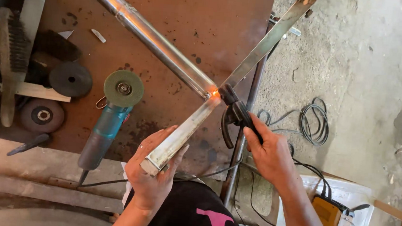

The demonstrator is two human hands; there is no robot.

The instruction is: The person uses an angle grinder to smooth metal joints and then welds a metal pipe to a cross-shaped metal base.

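Left hand point(151, 171): clamped on long shiny square steel bar point(180, 133), steadying it.
Right hand point(269, 152): clamped on black welding electrode holder point(237, 113), glowing tip at 12 o'clock of the bar.

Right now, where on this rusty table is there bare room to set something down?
Bare: the rusty tabletop between round tube and flat bar, and between tube and angle grinder. Crowded: left edge, with wire brush and grinding discs.

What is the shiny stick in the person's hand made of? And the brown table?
The square tube in the left hand looks like bare metal, probably steel: silvery, shiny, glowing orange at its tip. The table top looks like a rusted steel sheet: flat, reddish-brown, blotchy.
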